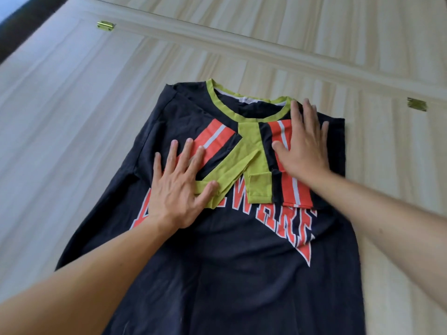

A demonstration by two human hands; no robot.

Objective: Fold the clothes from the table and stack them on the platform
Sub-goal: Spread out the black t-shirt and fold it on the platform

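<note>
Pressing folded sleeves flat on shirt

Navy shirt (232,238) lies face up on the pale wood table (72,105), filling centre and lower frame, lime collar (244,102) toward the top. Both sleeves are folded in across the chest, lime cuffs (249,163) crossing at frame centre over the red lettering (285,223).

Left hand (179,189) is flat, fingers spread, palm down on the left sleeve, thumb touching the cuff end. Right hand (302,143) is also flat and spread, on the right sleeve's red and white stripes (292,189), fingertips reaching just beside the collar. Neither hand pinches any cloth.

Brass hinge (105,25) in the upper left, second hinge (416,104) at right edge, both on a raised strip running diagonally across the wood, well apart from the shirt
</note>
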